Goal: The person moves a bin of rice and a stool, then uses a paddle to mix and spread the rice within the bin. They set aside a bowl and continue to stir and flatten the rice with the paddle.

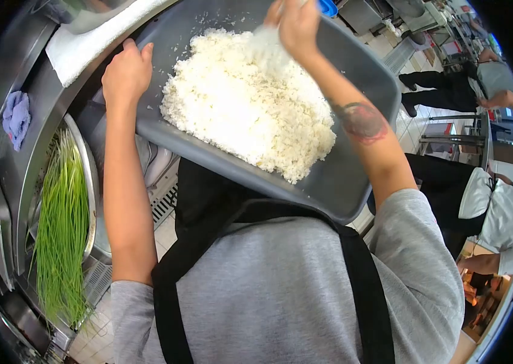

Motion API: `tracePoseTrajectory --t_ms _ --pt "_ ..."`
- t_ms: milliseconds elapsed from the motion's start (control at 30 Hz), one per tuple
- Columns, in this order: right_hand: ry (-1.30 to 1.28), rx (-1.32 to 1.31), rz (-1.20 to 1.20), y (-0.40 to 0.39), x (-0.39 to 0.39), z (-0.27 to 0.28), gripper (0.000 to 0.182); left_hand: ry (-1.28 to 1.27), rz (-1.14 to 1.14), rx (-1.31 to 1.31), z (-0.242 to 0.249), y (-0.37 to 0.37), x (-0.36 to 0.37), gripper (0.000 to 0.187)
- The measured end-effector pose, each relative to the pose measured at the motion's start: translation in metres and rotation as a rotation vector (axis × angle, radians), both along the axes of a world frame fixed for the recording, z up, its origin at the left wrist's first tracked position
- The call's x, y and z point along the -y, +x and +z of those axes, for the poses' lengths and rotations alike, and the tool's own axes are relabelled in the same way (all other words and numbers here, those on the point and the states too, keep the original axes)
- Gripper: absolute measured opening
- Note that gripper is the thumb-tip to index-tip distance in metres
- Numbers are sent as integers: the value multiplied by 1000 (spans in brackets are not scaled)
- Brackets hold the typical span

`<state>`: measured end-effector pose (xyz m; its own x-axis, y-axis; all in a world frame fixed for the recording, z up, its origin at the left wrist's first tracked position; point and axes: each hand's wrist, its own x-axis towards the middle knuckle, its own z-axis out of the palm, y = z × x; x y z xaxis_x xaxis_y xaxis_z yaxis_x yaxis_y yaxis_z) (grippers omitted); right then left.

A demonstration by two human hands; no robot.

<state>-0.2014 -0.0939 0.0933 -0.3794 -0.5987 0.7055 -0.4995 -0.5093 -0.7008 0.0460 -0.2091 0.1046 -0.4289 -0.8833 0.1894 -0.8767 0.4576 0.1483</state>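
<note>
A large grey tub (361, 67) holds a wide mound of white rice (232, 103). At the tub's left rim is my left hand (128, 73), its thumb raised apart from the curled fingers along the edge. Over the upper part of the rice, my right hand (298, 27) is closed around a pale, whitish thing (267, 51) that is blurred by motion, and I cannot make out what it is. The fingertips of my right hand are partly cut off by the top edge of the view.
Long green stalks (61, 224) lie in a round metal pan (91, 182) at the left. A purple cloth (16, 120) and a white towel (87, 45) are on the steel counter. Several co-workers in dark trousers or aprons stand at the right. Blue plastic shows behind the tub.
</note>
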Motion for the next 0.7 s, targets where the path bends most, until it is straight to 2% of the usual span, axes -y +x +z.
tracePoseTrajectory --t_ms 33,100,200,267,333,400,467,500,567,600,667,700 --pt "133 231 8 9 -7 -33 14 8 -6 3 0 1 -1 46" --pt "124 669 95 3 -23 -79 17 7 -4 -9 3 -1 2 46" --pt "285 680 23 -1 -49 -87 19 11 -23 -3 1 3 0 47" --pt "727 389 -11 11 -64 -70 18 53 -35 -15 0 0 5 54" --pt "773 301 3 15 -59 -37 21 22 -54 -23 -1 -2 7 51" --pt "310 142 -35 8 -42 -11 22 1 -67 -15 -4 -1 6 48" --pt "3 224 79 0 -20 23 24 -23 -70 -11 -4 -2 6 49" --pt "3 223 77 -1 -15 25 24 -1 -59 -7 -2 -2 6 49" --pt "-125 40 -39 -4 -6 26 25 -2 -57 -16 -1 -2 4 48" --pt "12 62 -100 -15 -6 -11 22 -2 -55 -22 -1 -1 3 48" --pt "131 518 -23 -4 -23 -68 20 6 -71 -20 -1 -1 4 48" --pt "127 507 -17 -8 -29 -76 20 14 -77 -20 -1 -1 6 47"
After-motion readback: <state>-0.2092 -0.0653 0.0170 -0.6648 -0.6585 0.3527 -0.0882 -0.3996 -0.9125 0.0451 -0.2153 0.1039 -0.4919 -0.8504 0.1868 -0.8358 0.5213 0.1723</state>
